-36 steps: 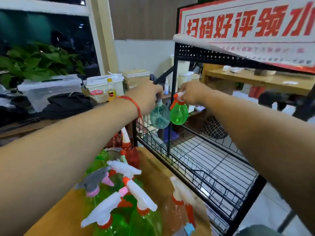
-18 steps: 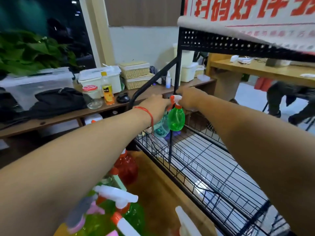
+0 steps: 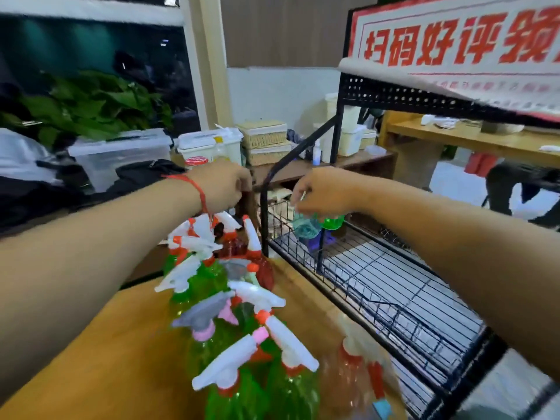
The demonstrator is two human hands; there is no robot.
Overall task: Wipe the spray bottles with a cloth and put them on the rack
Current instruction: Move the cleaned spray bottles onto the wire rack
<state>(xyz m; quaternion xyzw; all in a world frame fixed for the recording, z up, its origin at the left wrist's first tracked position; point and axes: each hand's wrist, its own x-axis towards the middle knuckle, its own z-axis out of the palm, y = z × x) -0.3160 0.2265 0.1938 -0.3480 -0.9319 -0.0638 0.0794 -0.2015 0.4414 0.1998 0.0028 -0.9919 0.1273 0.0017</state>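
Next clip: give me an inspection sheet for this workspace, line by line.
Surface: wooden table, bottles on its right half.
Job's things: teal bottle and green bottle at the far-left corner of the rack; bottle cluster waits on the table; cloth not seen.
Clutter: boxes, baskets and a black bag on the bench.
Grippers: left hand curled above the cluster, hold unclear; right hand over the tops of both racked bottles, grip hidden.
Cables: nothing seen.
Surroundings: plant by a dark window; red-lettered banner on the rack top.
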